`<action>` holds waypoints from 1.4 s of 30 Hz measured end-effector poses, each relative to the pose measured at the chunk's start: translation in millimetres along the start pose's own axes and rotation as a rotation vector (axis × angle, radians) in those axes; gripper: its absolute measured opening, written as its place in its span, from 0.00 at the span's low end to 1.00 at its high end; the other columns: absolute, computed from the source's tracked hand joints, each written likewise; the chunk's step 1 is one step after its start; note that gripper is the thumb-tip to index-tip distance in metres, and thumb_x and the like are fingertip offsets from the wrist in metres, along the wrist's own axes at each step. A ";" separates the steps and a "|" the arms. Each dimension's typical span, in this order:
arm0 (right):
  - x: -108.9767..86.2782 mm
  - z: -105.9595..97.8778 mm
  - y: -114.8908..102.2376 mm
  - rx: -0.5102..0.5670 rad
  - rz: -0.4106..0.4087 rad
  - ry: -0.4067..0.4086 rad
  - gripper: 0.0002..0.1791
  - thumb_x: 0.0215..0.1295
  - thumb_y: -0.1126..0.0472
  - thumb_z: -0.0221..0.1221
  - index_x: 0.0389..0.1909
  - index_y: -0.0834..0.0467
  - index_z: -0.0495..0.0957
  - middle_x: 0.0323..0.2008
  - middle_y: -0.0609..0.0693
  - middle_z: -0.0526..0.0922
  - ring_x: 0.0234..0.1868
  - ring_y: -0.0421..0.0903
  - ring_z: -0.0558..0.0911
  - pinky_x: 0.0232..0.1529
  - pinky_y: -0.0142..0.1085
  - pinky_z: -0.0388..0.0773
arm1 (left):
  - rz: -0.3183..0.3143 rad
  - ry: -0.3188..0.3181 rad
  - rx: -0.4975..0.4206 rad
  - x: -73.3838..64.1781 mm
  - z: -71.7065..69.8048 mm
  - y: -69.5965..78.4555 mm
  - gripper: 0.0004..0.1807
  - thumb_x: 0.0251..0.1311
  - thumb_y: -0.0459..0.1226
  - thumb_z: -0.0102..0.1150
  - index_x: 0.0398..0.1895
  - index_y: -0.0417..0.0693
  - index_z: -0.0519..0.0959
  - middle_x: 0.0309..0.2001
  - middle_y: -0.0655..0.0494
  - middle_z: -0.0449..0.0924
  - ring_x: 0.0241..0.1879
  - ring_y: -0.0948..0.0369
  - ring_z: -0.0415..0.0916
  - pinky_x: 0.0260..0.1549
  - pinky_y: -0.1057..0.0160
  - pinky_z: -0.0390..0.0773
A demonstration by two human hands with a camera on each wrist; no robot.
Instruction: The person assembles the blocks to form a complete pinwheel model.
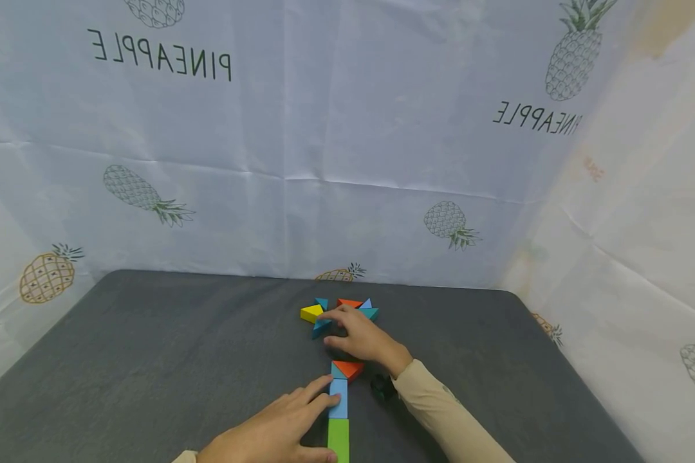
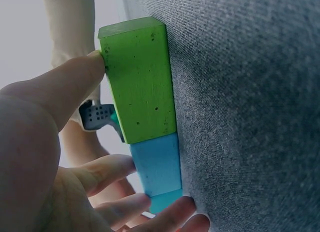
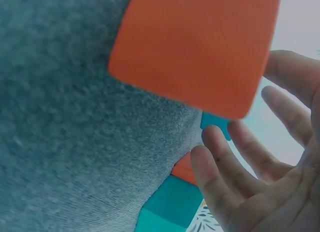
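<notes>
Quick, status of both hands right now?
Left hand: open, touching the green rectangular block and the light-blue rectangular block.
Right hand: open, nothing visibly held, near the yellow triangular block; contact there cannot be told.

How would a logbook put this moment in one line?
left hand: touching green block and light-blue block | right hand: close beside yellow block | table: dark grey

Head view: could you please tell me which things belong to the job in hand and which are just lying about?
Job, it appears:
green block, light blue block and nearer red block by the left hand
yellow block and other far blocks by the right hand

Just surroundings:
grey table
pineapple-print sheet
dark object by the right sleeve
</notes>
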State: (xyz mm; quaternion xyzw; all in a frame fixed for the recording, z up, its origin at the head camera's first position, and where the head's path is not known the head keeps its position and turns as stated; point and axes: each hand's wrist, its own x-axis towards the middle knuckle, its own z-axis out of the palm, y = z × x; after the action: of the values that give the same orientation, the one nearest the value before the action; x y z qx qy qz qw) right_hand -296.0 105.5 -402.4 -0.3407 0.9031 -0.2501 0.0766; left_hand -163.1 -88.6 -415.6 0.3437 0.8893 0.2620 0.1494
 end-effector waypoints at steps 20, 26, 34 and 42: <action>10.8 1.8 1.1 0.008 0.003 -0.026 0.18 0.69 0.56 0.62 0.57 0.57 0.76 0.53 0.51 0.80 0.49 0.47 0.80 0.51 0.38 0.79 | 0.006 0.005 0.015 0.9 0.4 -0.4 0.41 0.60 0.64 0.57 0.73 0.55 0.65 0.77 0.49 0.55 0.67 0.46 0.68 0.56 0.43 0.75; 11.0 2.3 1.3 0.022 0.000 -0.008 0.16 0.67 0.60 0.63 0.54 0.57 0.78 0.50 0.51 0.82 0.52 0.48 0.81 0.52 0.40 0.79 | 0.005 0.001 0.016 1.5 0.1 -0.8 0.41 0.61 0.63 0.58 0.72 0.54 0.66 0.76 0.48 0.56 0.67 0.45 0.69 0.55 0.42 0.75; 9.8 0.7 2.2 0.016 0.021 -0.017 0.14 0.68 0.62 0.62 0.53 0.58 0.79 0.49 0.51 0.84 0.50 0.47 0.82 0.53 0.40 0.80 | 0.007 0.004 0.019 1.2 0.7 -1.1 0.41 0.61 0.63 0.58 0.72 0.54 0.66 0.76 0.48 0.56 0.66 0.44 0.69 0.55 0.42 0.76; 2.5 -1.7 1.3 0.017 0.054 0.012 0.12 0.67 0.58 0.64 0.47 0.58 0.79 0.39 0.49 0.84 0.37 0.40 0.79 0.40 0.31 0.78 | -0.001 0.000 0.003 0.9 1.1 -1.2 0.40 0.61 0.63 0.58 0.72 0.55 0.66 0.76 0.49 0.56 0.66 0.42 0.69 0.55 0.41 0.75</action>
State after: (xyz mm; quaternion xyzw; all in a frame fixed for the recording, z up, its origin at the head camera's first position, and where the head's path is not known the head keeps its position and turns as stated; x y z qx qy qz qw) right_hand -299.1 105.3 -401.5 -0.3138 0.9102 -0.2577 0.0809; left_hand -164.0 -88.3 -417.3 0.3437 0.8899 0.2605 0.1490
